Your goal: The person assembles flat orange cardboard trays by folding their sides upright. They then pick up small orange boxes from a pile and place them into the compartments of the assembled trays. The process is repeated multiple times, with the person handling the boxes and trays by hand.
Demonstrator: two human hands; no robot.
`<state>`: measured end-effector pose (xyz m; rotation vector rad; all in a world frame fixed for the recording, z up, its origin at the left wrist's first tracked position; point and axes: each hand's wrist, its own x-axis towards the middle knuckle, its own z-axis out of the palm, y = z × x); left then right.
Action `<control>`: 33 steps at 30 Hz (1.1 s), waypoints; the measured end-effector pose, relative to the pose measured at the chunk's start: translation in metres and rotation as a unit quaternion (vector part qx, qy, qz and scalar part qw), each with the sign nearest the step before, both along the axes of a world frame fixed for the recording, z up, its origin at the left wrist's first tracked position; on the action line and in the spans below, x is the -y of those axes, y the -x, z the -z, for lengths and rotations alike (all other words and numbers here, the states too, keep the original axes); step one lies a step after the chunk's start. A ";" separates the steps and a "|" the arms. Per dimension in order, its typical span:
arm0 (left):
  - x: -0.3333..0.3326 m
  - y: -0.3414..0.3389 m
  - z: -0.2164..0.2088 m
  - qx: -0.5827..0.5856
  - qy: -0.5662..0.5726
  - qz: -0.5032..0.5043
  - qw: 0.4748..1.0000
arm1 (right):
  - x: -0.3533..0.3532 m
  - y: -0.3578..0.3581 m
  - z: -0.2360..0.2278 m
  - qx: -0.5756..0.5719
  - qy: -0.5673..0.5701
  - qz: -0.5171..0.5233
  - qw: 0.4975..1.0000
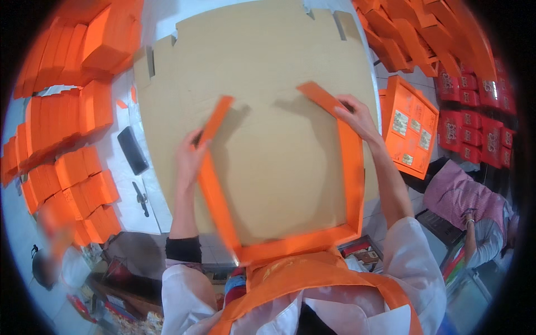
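An orange cardboard frame, folded from one long strip, stands on the brown cardboard sheet in front of me. Its near side lies close against my orange apron, and its two far end flaps bend inward with a gap between them. My left hand is closed round the left fold, its fingers partly hidden behind the strip. At the right fold, my right hand pinches the strip between thumb and fingers.
Stacked orange boxes line the left, with more boxes at the far right. A black phone-like object and a black cutter-like tool lie left. An orange tray, red boxes and a person are right.
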<state>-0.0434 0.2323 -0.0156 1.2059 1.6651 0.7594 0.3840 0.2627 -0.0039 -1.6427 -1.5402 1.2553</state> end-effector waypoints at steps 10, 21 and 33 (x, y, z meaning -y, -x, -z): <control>0.011 -0.018 -0.006 -0.023 -0.005 -0.024 0.999 | 0.013 0.017 -0.003 0.148 -0.023 0.057 0.987; -0.005 -0.021 -0.020 0.081 0.166 -0.101 0.978 | 0.012 -0.009 0.029 -0.002 0.098 0.185 0.978; 0.019 0.005 0.036 0.123 0.031 -0.121 0.985 | 0.017 0.008 0.022 -0.123 0.120 0.182 0.968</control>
